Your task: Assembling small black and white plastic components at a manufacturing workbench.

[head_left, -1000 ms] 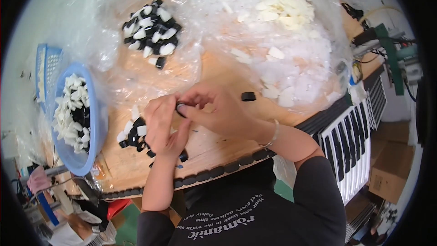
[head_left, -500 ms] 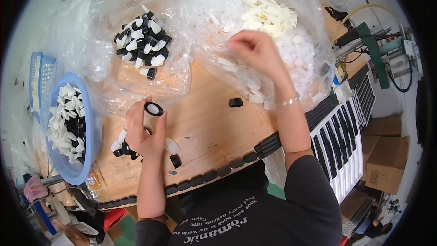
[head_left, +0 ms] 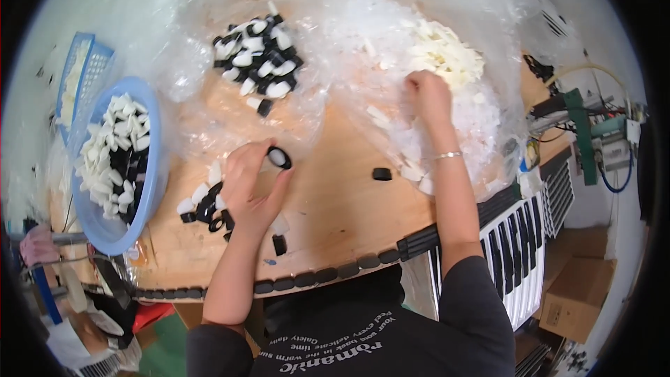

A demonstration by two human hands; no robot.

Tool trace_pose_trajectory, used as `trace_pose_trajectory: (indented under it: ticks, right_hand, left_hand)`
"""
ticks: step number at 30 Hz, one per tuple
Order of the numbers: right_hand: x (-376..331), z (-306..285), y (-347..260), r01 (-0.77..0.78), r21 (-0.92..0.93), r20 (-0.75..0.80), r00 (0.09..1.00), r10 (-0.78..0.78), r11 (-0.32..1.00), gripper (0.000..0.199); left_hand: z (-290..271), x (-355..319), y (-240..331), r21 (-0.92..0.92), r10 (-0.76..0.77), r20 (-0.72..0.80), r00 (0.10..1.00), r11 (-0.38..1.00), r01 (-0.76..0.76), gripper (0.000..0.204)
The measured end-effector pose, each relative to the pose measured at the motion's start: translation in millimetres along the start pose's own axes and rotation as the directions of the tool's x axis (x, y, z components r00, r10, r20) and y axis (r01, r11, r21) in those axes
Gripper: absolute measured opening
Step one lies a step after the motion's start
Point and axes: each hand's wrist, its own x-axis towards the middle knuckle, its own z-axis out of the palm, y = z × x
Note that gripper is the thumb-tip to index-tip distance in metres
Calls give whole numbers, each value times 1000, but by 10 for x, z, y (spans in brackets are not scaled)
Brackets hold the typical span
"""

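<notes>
Cap [head_left: 279, 158], black with white insert, sits pinched in your left hand [head_left: 250, 185] grip above the wooden counter [head_left: 335, 202]; it could slip into the loose parts [head_left: 204, 204] below. Right hand [head_left: 427, 96] is buried in the white pieces [head_left: 447, 56] on crinkly plastic sheet [head_left: 363, 14], grip closure unclear, so pieces may scatter; blue basket [head_left: 150, 189] sits left.

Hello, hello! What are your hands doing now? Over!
Left hand pinching black cap with white insert. Right hand in pile of white pieces. Loose black cap on table between. Over.
</notes>
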Motion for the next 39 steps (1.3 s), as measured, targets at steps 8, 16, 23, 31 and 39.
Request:
trace_pose_trajectory:
  ticks: [8, 16, 23, 31, 39]
  right_hand:
    - [-557, -494, -1429, -67, 874, 183, 963, -198, 482, 6]
    - [-791, -383, -1660, 233, 685, 27, 939, -342, 691, 6]
    - [-849, -274, -1353, -407, 891, 451, 842, -296, 200, 9]
    - [-852, -166, -1304, -414, 872, 486, 795, -363, 260, 9]
    - [-745, -204, -1545, -254, 930, 338, 875, -347, 266, 15]
  left_hand:
    - [92, 98, -20, 40, 180, 34, 983, 983, -182, 48]
    - [85, -104, -172, 5, 265, 10, 964, 964, -265, 38]
    - [103, -84, 44, -79, 275, -23, 961, 958, -276, 45]
    - [84, -131, 65, -126, 238, 49, 970, 965, -230, 45]
    - [38, 86, -29, -58, 176, 76, 981, 983, -171, 48]
